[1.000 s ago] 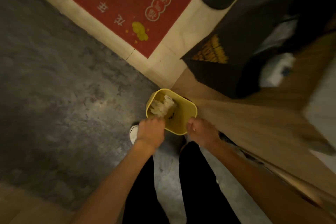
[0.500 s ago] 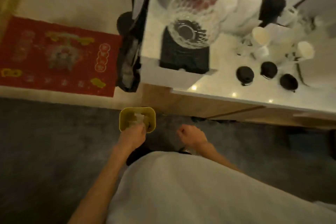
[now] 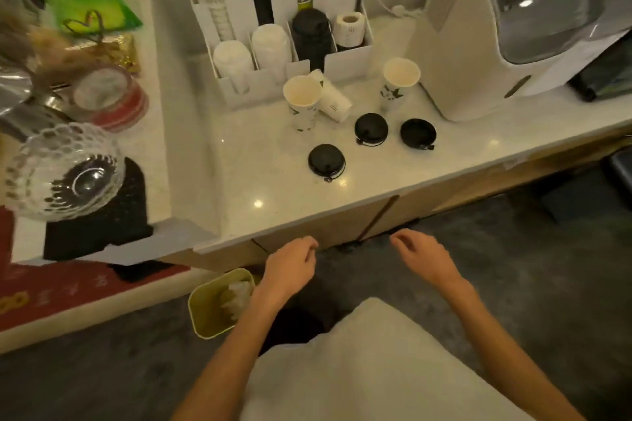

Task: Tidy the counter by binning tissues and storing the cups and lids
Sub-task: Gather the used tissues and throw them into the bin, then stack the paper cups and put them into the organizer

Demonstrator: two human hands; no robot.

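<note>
Two paper cups stand upright on the white counter (image 3: 260,164): one (image 3: 302,101) near the organizer and one (image 3: 399,82) by the white machine. A third cup (image 3: 331,96) lies tipped over behind the first. Three black lids (image 3: 326,159) (image 3: 371,129) (image 3: 418,133) lie flat near the counter's front. A yellow bin (image 3: 209,308) with white tissues (image 3: 237,294) in it sits on the floor below. My left hand (image 3: 290,267) and my right hand (image 3: 422,255) hang below the counter edge, fingers loosely curled, holding nothing.
A white divided organizer (image 3: 273,79) with stacked cups and lids stands at the back. A large white machine (image 3: 496,27) fills the right. A glass bowl (image 3: 65,174) on a black stand sits on the left raised ledge. A red mat (image 3: 51,290) lies on the floor.
The view has swung up from the bin to the counter. My left hand has lifted away from the bin, leaving the tissues inside, and both hands have risen toward the counter edge.
</note>
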